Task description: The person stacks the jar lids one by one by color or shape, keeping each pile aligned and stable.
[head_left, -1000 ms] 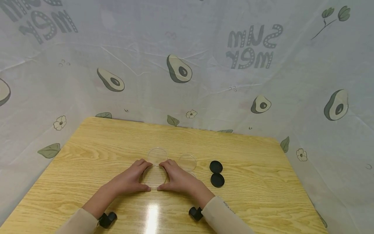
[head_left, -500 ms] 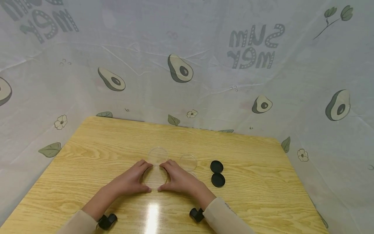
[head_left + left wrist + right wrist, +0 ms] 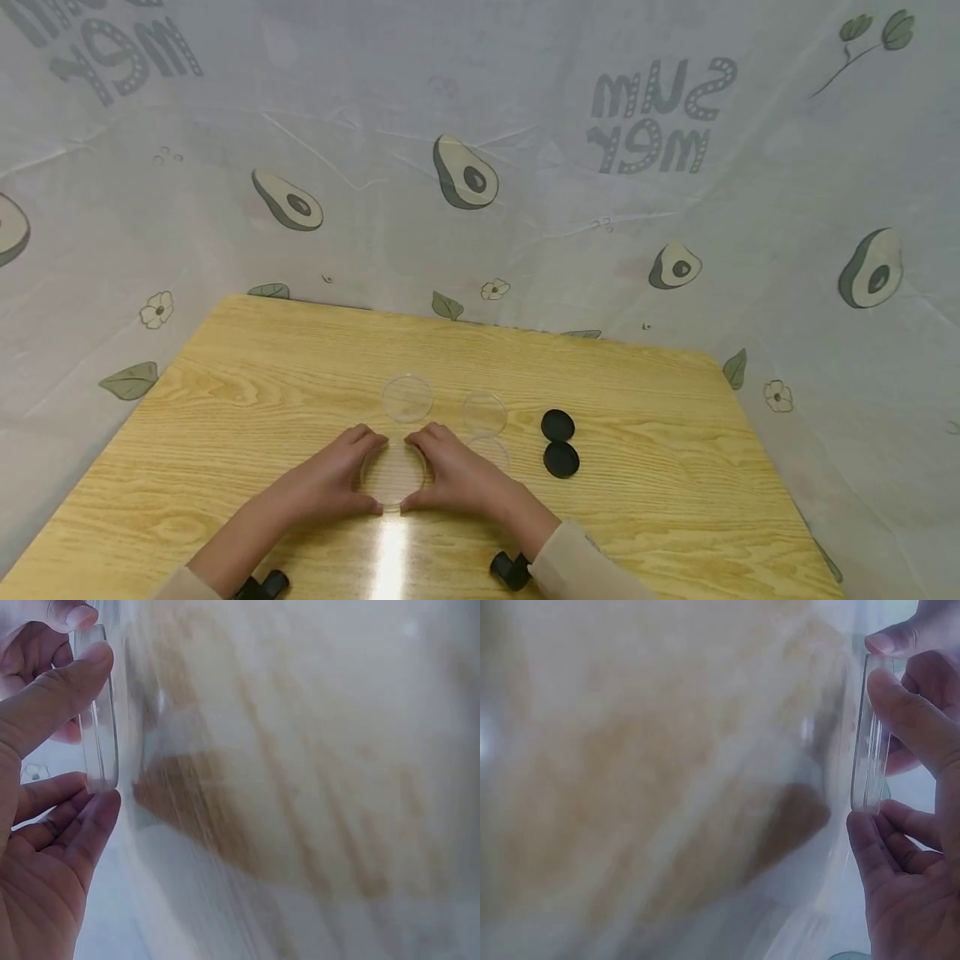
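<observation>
A clear round petri dish (image 3: 393, 475) is held between my two hands in the head view. My left hand (image 3: 333, 477) grips its left rim, with the thumb on the near side and the fingers on the far side. The right rim is gripped the same way by my right hand (image 3: 452, 477). Seen edge-on in the left wrist view, the petri dish (image 3: 100, 742) shows a double clear wall pinched by thumbs and fingertips. In the right wrist view too, fingertips from both hands meet on the dish (image 3: 868, 761).
Another clear round dish (image 3: 407, 398) lies just behind the hands. Two more clear round pieces (image 3: 484, 413) lie to the right, one nearer me. Beyond them are two black round lids (image 3: 558, 426). A printed white cloth (image 3: 525, 167) hangs behind the wooden table (image 3: 637, 500).
Both hands have drawn the petri dish a little toward me. A gap now shows between it and the clear dish behind, and the nearer clear piece on the right is more visible.
</observation>
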Tool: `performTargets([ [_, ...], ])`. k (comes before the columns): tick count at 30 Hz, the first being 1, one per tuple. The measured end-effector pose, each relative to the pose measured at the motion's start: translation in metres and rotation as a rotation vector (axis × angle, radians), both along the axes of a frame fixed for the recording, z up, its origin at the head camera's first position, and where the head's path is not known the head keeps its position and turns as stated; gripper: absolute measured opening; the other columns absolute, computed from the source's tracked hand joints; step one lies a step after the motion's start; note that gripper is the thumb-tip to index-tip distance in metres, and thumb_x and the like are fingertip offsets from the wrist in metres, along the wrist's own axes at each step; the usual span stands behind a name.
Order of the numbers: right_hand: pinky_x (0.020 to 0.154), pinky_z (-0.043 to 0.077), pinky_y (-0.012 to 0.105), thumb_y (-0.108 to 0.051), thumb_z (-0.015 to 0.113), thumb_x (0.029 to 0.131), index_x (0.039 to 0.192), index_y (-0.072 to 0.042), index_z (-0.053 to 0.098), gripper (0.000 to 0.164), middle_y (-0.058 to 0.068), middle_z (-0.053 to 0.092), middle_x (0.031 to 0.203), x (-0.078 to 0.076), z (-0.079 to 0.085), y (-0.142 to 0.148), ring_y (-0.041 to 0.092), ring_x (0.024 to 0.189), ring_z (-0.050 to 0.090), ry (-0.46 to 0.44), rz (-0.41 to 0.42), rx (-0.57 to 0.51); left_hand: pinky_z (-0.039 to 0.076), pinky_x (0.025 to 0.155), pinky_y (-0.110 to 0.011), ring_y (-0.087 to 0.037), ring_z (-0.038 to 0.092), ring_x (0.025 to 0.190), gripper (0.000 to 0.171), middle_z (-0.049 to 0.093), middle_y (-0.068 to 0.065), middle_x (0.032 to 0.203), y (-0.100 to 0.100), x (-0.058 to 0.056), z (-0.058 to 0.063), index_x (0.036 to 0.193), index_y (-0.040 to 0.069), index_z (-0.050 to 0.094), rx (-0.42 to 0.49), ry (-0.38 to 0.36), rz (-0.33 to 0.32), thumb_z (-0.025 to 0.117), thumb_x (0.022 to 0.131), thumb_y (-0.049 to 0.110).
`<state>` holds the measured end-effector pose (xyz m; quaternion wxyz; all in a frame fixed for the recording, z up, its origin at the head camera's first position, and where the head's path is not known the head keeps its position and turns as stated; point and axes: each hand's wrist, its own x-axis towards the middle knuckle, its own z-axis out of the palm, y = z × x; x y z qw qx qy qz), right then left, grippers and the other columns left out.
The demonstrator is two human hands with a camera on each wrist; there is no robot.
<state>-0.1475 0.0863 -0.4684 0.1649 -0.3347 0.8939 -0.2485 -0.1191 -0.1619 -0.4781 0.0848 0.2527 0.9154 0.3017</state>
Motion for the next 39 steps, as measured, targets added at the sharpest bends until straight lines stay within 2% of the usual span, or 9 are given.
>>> performTargets([
  [3,0.105,0.051,0.025,-0.049,0.087,0.084,0.149,-0.010,0.052,0.083,0.001,0.055,0.138,0.005,-0.001,0.000,0.008,0.120,0.054,0.011,0.007,-0.004,0.057,0.095,-0.041,-0.019,0.061,0.114,0.082,0.059,-0.006,0.129,-0.001,0.006,0.002,0.140,-0.001,0.058,0.007,0.001,-0.013,0.094,0.076,0.036],
  [13,0.101,0.052,0.023,-0.053,0.086,0.083,0.148,-0.011,0.053,0.084,-0.001,0.055,0.133,0.022,0.001,0.003,0.005,0.118,0.052,-0.003,0.009,-0.010,0.057,0.096,-0.040,-0.020,0.062,0.113,0.084,0.060,-0.003,0.125,0.002,0.022,0.003,0.136,-0.002,0.059,-0.004,0.079,-0.029,0.096,0.072,0.039],
  [21,0.105,0.051,0.023,-0.055,0.085,0.083,0.146,-0.010,0.054,0.083,-0.002,0.055,0.134,0.032,-0.003,0.003,0.005,0.122,0.053,0.051,0.028,0.004,0.058,0.098,-0.042,-0.019,0.062,0.116,0.084,0.059,-0.003,0.127,0.003,0.033,0.002,0.138,-0.002,0.059,-0.026,0.027,-0.009,0.095,0.073,0.038],
  [32,0.104,0.052,0.021,-0.052,0.086,0.083,0.142,-0.008,0.054,0.081,0.001,0.055,0.132,0.041,-0.005,-0.001,0.009,0.124,0.053,0.151,0.051,0.051,0.058,0.094,-0.036,-0.016,0.059,0.112,0.082,0.058,-0.003,0.125,0.004,0.039,-0.001,0.136,-0.001,0.059,-0.046,0.071,-0.024,0.096,0.072,0.034],
  [39,0.105,0.052,0.022,-0.052,0.085,0.084,0.143,-0.008,0.053,0.080,0.001,0.056,0.134,0.043,-0.006,-0.001,0.011,0.126,0.051,0.157,0.059,0.061,0.058,0.096,-0.039,-0.019,0.058,0.117,0.083,0.057,-0.006,0.128,0.005,0.042,-0.002,0.139,-0.001,0.056,-0.063,0.078,-0.018,0.095,0.073,0.031],
])
